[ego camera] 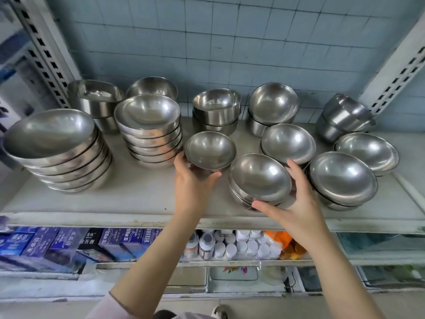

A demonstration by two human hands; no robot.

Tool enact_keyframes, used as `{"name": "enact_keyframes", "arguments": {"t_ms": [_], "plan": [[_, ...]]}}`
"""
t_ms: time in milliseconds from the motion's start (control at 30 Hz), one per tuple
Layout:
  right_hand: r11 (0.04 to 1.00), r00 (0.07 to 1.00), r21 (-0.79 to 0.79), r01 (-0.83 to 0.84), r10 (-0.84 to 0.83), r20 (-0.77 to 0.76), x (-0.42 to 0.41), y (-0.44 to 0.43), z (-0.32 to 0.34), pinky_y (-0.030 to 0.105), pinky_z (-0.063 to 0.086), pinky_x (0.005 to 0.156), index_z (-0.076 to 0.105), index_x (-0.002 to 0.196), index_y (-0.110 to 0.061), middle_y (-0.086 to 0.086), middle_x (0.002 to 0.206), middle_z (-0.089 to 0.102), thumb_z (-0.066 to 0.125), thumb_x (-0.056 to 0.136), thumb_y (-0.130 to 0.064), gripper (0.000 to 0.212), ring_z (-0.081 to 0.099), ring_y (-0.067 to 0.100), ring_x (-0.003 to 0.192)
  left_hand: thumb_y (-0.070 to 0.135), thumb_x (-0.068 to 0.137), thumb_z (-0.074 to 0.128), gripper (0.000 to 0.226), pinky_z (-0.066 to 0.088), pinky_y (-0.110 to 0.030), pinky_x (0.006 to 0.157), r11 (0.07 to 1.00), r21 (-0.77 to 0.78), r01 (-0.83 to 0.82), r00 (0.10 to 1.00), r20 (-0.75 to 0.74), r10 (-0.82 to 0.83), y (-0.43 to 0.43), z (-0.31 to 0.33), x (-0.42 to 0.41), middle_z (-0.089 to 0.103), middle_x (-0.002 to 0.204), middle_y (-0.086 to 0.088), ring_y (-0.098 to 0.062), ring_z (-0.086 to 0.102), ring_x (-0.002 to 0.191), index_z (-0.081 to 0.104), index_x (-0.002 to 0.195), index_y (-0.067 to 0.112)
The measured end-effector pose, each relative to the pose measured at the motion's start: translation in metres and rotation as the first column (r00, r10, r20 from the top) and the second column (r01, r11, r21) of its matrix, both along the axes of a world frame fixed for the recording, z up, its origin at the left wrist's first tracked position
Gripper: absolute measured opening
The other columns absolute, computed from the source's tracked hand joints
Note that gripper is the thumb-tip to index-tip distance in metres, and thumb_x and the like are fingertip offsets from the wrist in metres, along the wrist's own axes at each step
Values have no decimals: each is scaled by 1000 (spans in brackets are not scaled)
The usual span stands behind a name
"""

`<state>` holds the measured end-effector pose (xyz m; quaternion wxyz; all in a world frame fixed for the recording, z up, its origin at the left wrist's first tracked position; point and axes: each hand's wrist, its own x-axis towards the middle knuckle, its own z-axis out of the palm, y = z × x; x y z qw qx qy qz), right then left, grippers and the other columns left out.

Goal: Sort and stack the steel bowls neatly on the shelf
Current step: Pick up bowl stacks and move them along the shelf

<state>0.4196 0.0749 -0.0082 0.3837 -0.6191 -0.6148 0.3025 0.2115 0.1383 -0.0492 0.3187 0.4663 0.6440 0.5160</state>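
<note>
Steel bowls cover the white shelf (128, 201). My left hand (193, 180) grips a single small bowl (209, 148) from below, near the shelf's middle. My right hand (296, 203) wraps around a short stack of bowls (259, 177) at the front, thumb under its near side, fingers on its right. Tall stacks of wide bowls stand at the far left (53, 143) and left of centre (148, 125). More short stacks sit behind and to the right (288, 142), (342, 180), (368, 150).
Deeper bowls stand stacked along the back by the tiled wall (95, 100), (217, 109), (273, 107), with a tilted pile at the right (345, 118). Perforated uprights (46, 54) flank the shelf. The shelf below holds blue boxes (69, 242) and white bottles (230, 247).
</note>
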Motion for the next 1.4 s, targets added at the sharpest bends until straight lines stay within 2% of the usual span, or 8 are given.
{"name": "enact_keyframes", "arguments": {"t_ms": [100, 267, 367, 600, 733, 900, 1100, 1400], "plan": [[999, 999, -13, -45, 44, -29, 7, 2, 3, -3, 24, 85, 18, 154, -45, -33, 144, 30, 82, 55, -57, 119, 20, -42, 108, 16, 72, 84, 95, 39, 3, 70, 999, 4, 38, 998, -43, -38, -4, 5, -2, 57, 113, 7, 13, 58, 86, 25, 146, 16], [996, 995, 1, -90, 90, -52, 10, 3, -1, 5, 21, 99, 18, 153, -47, -31, 151, 27, 81, 55, -60, 117, 24, -25, 128, 25, 70, 85, 96, 52, -31, 91, 997, -17, 70, 996, -49, -71, -11, 4, -14, 53, 129, 1, -13, 63, 105, 27, 146, 25], [994, 993, 10, -106, 106, -47, 13, 4, -5, 16, 20, 107, 16, 151, -51, -31, 152, 24, 81, 54, -60, 117, 20, -15, 136, 19, 68, 87, 99, 49, -12, 84, 996, -34, 85, 996, -38, -86, -12, 6, -16, 49, 132, -1, -11, 60, 107, 25, 145, 15], [990, 989, 8, -140, 141, -43, 21, 2, -14, -7, 20, 91, 7, 154, -47, -42, 146, 16, 85, 55, -50, 125, 14, -39, 120, 8, 68, 86, 96, 43, 1, 70, 997, 36, 64, 996, 57, -66, -13, 15, 2, 50, 129, -1, 23, 58, 82, 24, 142, 7], [994, 993, -44, -99, 96, -62, 23, 2, -23, 21, 33, 109, 17, 153, -45, -24, 152, 35, 86, 53, -54, 122, 37, -8, 135, 26, 66, 84, 103, 46, -12, 89, 993, 92, 75, 994, 72, -82, -22, 25, -6, 46, 132, 4, -8, 56, 115, 22, 145, 8], [985, 984, -53, -163, 158, -86, 28, 12, -30, 39, 39, 115, 31, 146, -48, -26, 142, 49, 94, 55, -43, 111, 45, -2, 134, 34, 63, 80, 96, 46, -16, 98, 955, 219, 201, 973, 72, -221, -43, 64, -17, 50, 136, 6, 0, 56, 119, 32, 144, 16], [975, 970, -16, -223, 220, -101, 14, 20, -35, 5, 40, 95, 39, 137, -49, -39, 124, 57, 97, 55, -31, 101, 50, -18, 119, 46, 63, 82, 97, 38, -24, 109, 872, 183, 455, 889, -42, -455, -48, 68, -1, 48, 139, 12, -2, 45, 132, 32, 142, 21], [979, 975, 36, -203, 205, -84, 11, 19, -36, 2, 39, 92, 40, 142, -39, -28, 130, 57, 96, 58, -32, 101, 51, -17, 119, 71, 57, 73, 100, 30, -9, 105, 881, 105, 462, 880, -176, -440, -49, 42, 3, 40, 137, 34, 10, 36, 133, 28, 140, 35]]}}
